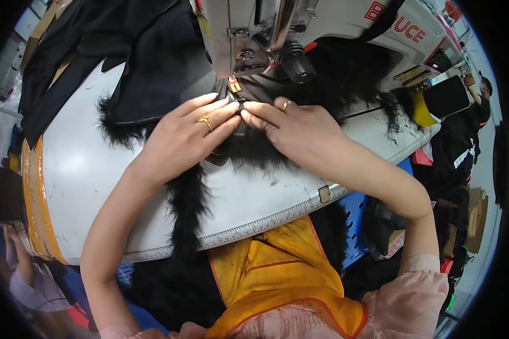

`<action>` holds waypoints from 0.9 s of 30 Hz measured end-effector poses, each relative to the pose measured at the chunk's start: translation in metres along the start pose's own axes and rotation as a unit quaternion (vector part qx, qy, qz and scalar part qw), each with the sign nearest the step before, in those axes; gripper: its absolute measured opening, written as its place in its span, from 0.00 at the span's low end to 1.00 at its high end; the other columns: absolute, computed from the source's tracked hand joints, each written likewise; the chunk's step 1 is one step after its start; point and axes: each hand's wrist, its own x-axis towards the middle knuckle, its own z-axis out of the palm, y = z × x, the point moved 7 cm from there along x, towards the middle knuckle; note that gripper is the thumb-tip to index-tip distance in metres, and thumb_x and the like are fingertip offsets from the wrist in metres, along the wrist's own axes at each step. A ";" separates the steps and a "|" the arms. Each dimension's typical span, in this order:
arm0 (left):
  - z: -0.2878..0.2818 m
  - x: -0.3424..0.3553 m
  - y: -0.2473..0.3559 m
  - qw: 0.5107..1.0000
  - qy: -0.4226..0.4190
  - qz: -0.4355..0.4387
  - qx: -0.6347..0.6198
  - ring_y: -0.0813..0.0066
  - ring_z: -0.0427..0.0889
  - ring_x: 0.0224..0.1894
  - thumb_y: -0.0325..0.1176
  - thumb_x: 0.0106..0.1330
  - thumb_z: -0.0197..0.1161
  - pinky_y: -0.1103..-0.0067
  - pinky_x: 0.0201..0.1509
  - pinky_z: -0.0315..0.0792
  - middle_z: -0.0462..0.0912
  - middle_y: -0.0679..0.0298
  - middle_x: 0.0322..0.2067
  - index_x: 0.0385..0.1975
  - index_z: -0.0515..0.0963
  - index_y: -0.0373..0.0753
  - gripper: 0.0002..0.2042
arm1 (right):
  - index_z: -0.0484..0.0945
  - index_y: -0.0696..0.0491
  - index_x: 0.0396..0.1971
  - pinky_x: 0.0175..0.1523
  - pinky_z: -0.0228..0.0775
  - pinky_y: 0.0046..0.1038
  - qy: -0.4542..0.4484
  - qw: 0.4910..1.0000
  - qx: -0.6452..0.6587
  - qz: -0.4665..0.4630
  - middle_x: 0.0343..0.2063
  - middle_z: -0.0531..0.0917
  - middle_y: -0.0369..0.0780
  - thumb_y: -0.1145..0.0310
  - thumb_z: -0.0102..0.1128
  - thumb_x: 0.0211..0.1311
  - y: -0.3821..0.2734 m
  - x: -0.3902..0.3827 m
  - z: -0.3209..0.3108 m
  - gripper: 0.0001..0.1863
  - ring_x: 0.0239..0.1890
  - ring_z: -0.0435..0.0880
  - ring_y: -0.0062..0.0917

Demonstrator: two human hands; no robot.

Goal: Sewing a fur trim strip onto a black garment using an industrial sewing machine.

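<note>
Black fabric with a furry trim [254, 150] lies under the needle area of a sewing machine [218, 39]. A red-orange presser foot [234, 85] stands just beyond my fingertips. My left hand [181, 138] rests on the fabric with its fingers stretched out, a gold ring on one of them. Opposite it, my right hand [305, 130] has its thumb and forefinger closed on the fabric, with another finger bent. The fingertips of both hands nearly meet in front of the foot. What lies beneath the fingers is hidden.
More black cloth [158, 56] spreads over the table's far left. A furry strip [185, 209] hangs over the front edge, where a measuring tape [266, 221] runs. Black fur [350, 73] lies beneath the machine arm. A blue perforated crate [353, 226] stands below, and other people sit at both sides.
</note>
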 end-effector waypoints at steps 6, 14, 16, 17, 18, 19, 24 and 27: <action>-0.011 -0.006 -0.025 0.998 0.002 0.064 0.021 0.74 0.80 0.42 0.29 0.54 0.58 0.72 0.59 0.72 0.78 0.68 0.37 0.36 0.76 0.39 0.09 | 0.74 0.47 0.58 0.29 0.75 0.21 0.000 0.999 0.034 0.034 0.61 0.71 0.33 0.70 0.52 0.56 -0.005 -0.012 0.003 0.26 0.28 0.79 0.20; -0.007 0.010 -0.011 0.999 -0.019 -0.017 -0.026 0.74 0.76 0.40 0.28 0.51 0.56 0.67 0.69 0.62 0.71 0.67 0.32 0.29 0.70 0.39 0.06 | 0.82 0.51 0.39 0.27 0.74 0.19 0.001 0.995 0.103 0.005 0.64 0.68 0.29 0.72 0.53 0.50 0.012 -0.014 0.003 0.15 0.30 0.82 0.18; -0.003 0.009 -0.018 0.999 -0.018 -0.035 -0.020 0.73 0.76 0.40 0.27 0.50 0.57 0.68 0.69 0.63 0.71 0.67 0.31 0.29 0.70 0.39 0.07 | 0.82 0.53 0.35 0.27 0.75 0.18 -0.008 0.993 0.119 -0.001 0.64 0.68 0.30 0.72 0.53 0.51 0.015 -0.015 0.004 0.12 0.31 0.82 0.18; -0.002 0.009 -0.017 1.000 -0.011 -0.008 -0.001 0.73 0.76 0.39 0.27 0.50 0.57 0.69 0.67 0.65 0.71 0.67 0.31 0.29 0.71 0.39 0.07 | 0.81 0.52 0.39 0.27 0.75 0.19 -0.020 0.993 0.115 0.004 0.65 0.66 0.30 0.72 0.52 0.52 0.017 -0.017 0.005 0.15 0.30 0.83 0.19; -0.001 0.008 -0.016 1.000 -0.004 0.020 0.019 0.73 0.76 0.38 0.27 0.49 0.58 0.70 0.65 0.67 0.72 0.66 0.31 0.28 0.71 0.39 0.06 | 0.80 0.52 0.43 0.27 0.75 0.20 -0.032 0.993 0.112 0.010 0.66 0.65 0.31 0.72 0.51 0.54 0.018 -0.018 0.006 0.17 0.29 0.83 0.19; 0.001 0.007 -0.016 1.000 -0.003 0.019 0.020 0.73 0.76 0.38 0.27 0.49 0.58 0.70 0.65 0.67 0.72 0.66 0.31 0.28 0.71 0.39 0.06 | 0.79 0.52 0.47 0.27 0.76 0.21 -0.045 0.993 0.108 0.015 0.67 0.64 0.32 0.71 0.50 0.55 0.019 -0.019 0.007 0.19 0.28 0.84 0.20; -0.005 0.004 -0.015 0.995 0.053 0.053 0.067 0.77 0.77 0.36 0.28 0.48 0.59 0.73 0.60 0.71 0.76 0.68 0.33 0.26 0.75 0.39 0.05 | 0.64 0.40 0.65 0.27 0.75 0.23 -0.123 0.984 0.125 0.041 0.68 0.62 0.34 0.70 0.48 0.57 0.024 -0.018 0.004 0.32 0.28 0.84 0.24; 0.001 0.010 -0.023 0.995 0.057 0.038 0.069 0.79 0.77 0.36 0.29 0.49 0.60 0.72 0.63 0.70 0.78 0.70 0.32 0.28 0.77 0.40 0.06 | 0.61 0.39 0.68 0.30 0.75 0.26 -0.134 0.983 0.119 0.046 0.64 0.66 0.37 0.71 0.48 0.57 0.041 -0.017 0.015 0.35 0.27 0.84 0.27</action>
